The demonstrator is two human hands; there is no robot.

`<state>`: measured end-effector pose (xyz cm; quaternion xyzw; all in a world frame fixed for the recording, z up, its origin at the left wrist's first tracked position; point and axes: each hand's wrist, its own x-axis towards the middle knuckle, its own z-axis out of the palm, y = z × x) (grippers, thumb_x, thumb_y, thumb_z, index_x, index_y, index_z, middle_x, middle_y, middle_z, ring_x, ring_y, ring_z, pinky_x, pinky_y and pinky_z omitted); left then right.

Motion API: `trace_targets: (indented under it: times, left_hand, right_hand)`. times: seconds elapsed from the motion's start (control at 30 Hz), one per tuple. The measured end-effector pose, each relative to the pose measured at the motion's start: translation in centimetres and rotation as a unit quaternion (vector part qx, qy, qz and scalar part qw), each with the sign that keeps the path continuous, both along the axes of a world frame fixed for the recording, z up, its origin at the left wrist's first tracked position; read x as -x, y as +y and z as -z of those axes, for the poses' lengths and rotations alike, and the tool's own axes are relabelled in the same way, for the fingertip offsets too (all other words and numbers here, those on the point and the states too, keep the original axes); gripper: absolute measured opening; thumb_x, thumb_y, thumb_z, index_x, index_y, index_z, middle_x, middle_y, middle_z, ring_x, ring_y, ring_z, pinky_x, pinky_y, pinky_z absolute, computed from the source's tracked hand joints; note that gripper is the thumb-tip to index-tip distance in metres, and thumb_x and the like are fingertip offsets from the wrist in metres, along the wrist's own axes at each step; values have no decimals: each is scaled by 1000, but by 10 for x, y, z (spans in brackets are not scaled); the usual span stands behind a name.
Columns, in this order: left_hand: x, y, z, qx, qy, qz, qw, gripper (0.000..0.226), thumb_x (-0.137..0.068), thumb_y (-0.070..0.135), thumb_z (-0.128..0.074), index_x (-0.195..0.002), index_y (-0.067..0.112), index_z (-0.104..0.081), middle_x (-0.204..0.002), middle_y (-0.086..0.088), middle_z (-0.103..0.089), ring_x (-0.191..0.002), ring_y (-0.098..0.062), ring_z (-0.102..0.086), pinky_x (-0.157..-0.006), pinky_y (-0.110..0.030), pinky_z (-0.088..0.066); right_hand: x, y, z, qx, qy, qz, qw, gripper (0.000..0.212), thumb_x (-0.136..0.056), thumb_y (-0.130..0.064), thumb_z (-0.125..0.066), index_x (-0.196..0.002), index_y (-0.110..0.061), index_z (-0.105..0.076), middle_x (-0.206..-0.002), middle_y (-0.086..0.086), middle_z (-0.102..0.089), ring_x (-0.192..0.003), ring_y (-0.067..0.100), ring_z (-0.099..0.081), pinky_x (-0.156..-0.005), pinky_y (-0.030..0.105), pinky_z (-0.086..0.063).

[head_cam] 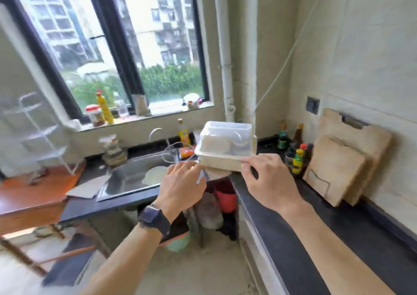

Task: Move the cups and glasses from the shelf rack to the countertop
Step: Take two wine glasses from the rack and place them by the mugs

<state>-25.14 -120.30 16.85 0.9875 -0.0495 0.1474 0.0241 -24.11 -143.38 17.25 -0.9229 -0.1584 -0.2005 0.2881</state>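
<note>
Countertop (316, 238) — lidded box (225, 146) (level, crosswise)

No text, brand, number or sign can be read anywhere in this view; the picture is too blurred by motion. The yellow-labelled bottle with a gold cap (184, 132) behind the steel sink carries a label with a reddish patch, but no letters come out. The small yellow-green bottle with a yellow cap (298, 161) among the dark sauce bottles in the corner shows a bright label, equally unreadable. The red-lidded glass jar (94, 115) on the window sill bears a pale mark on its lid that cannot be made out. The dark square-faced wristwatch (150, 216) shows a blank, dark face.
</note>
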Motion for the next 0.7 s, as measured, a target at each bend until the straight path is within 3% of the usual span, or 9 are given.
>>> trace_targets:
  times: [0.13,0.33,0.5,0.7]
  left_hand:
    - [65,129,-40,-11,-37,-124,992,44,-94,43,-47,-136,32,-58,-139,4,-60,-130,-20,-52,-110,-40,-38]
    - [166,299,-83,-33,-69,-279,957,45,-91,47,-46,-133,33,-59,-132,4,-63,-121,-22,-57,-103,-41,-43]
    - [222,416,-104,-13,-87,-330,940,45,-95,45,-45,-138,34,-53,-136,5,-59,-126,-21,-53,-105,-42,-42]
    - [225,518,-118,11,-93,-351,931,46,-99,42,-45,-143,31,-49,-139,4,-57,-127,-19,-52,-104,-41,-41]
  right_hand:
    - [10,144,-37,10,-27,-132,991,32,-96,-38,-51,-116,-28,-75,-116,-6,-74,-117,26,-56,-98,43,-49]
    - [55,343,-76,-3,-71,-284,956,31,-99,-39,-54,-124,-33,-70,-125,-9,-70,-127,22,-50,-104,41,-45]
    - [85,478,-89,-16,-71,-344,936,32,-100,-42,-50,-127,-36,-65,-132,-14,-66,-131,18,-46,-106,41,-42]
    - [84,587,-95,0,-70,-360,930,35,-101,-45,-47,-133,-39,-61,-135,-17,-64,-132,12,-44,-102,34,-41]
